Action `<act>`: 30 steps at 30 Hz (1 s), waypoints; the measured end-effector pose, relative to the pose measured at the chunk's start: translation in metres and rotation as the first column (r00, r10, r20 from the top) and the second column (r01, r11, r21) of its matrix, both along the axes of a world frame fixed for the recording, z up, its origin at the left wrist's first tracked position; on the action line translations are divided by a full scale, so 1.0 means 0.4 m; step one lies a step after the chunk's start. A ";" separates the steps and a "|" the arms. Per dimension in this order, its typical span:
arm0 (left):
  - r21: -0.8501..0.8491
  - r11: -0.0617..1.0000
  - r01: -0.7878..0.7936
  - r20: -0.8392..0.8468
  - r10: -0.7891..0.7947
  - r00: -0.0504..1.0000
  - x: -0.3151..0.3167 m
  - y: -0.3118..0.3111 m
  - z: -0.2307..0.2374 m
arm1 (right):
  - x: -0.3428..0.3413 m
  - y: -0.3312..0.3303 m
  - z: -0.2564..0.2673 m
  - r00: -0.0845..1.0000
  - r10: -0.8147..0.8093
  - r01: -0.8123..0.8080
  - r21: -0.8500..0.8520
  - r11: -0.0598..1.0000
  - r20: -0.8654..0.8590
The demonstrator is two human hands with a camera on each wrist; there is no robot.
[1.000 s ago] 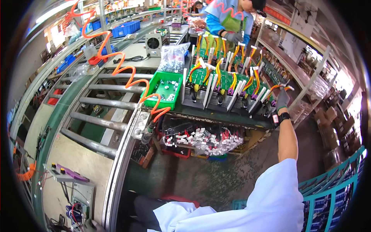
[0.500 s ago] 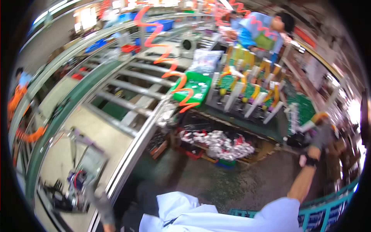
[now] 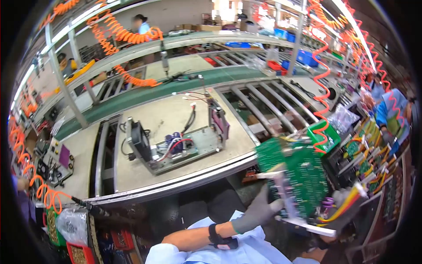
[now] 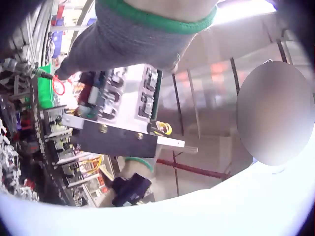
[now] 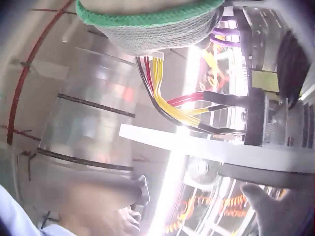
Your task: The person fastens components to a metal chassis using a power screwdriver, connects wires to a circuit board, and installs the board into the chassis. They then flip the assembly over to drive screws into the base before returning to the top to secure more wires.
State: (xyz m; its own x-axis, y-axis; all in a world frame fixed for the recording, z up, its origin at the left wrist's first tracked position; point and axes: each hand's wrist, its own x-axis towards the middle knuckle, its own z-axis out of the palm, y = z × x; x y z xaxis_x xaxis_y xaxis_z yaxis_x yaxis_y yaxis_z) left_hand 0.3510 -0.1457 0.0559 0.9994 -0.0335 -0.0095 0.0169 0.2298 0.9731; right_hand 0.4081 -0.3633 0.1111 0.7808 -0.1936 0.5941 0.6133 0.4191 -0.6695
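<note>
Nearest, the gloved left hand point(image 3: 259, 213) has its fingers and thumb round the near left edge of a circuit board assembly point(image 3: 305, 171), while the right hand point(image 3: 345, 198) is at the far side of its right end, mostly behind the yellow wires point(image 3: 347, 207); how those right fingers close I cannot tell. The assembly hangs tilted in the air just off the near edge of the worktop point(image 3: 151, 108), so the lifting looks done and the setting down is left. Beyond it, on the worktop to the left, an open metal chassis point(image 3: 202, 143) with a black fan point(image 3: 140, 140) stands apart from both hands, a bare stretch of its plate showing; nothing suggests that board and chassis have been joined. Farther right lie a green bin point(image 3: 334, 141) and a row of similar wired boards point(image 3: 365, 152). The head view gives only the board's green back, blurred; the left wrist view shows its other side, with grey components and a black bracket point(image 4: 118, 140) carrying two brass-coloured screws. Only the right wrist view makes out the white plug point(image 5: 158, 55) ending the black, red and yellow leads near the glove; the chassis is clear in the head view alone.
</note>
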 end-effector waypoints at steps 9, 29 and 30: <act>-0.430 0.734 -0.525 0.200 0.645 0.737 -0.133 0.306 0.106 | 0.095 0.375 0.073 0.490 0.872 -0.872 0.010 0.490 -0.021; 0.527 -0.346 -0.776 0.794 -0.126 0.595 -0.165 0.398 0.407 | 0.036 0.520 0.022 0.205 0.894 -0.772 0.495 0.398 -0.399; 0.527 -0.250 -0.812 0.829 -0.057 0.556 -0.194 0.413 0.419 | 0.051 0.519 0.002 0.175 0.909 -0.762 0.532 0.369 -0.378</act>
